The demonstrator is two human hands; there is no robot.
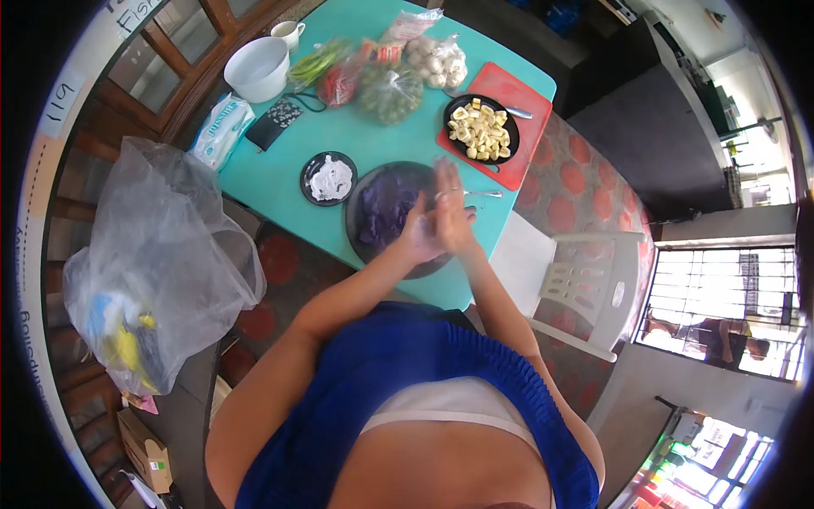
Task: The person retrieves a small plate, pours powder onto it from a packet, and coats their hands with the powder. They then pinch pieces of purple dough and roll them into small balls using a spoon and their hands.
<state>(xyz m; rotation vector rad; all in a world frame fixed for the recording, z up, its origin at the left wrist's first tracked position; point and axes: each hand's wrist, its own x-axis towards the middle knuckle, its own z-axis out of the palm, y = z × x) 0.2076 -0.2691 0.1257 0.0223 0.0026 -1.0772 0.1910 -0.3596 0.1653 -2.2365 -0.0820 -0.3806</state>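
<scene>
Turquoise table point(280, 188) edge skirts plate point(354, 222); left hand point(423, 231) touches right hand point(452, 205) above.

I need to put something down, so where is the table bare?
The table is bare between the bag of green produce, small plate and large plate, and between the red board and far edge. The far left is crowded by the white tub and green vegetables; the left hand and right hand block the large plate's right side.
</scene>
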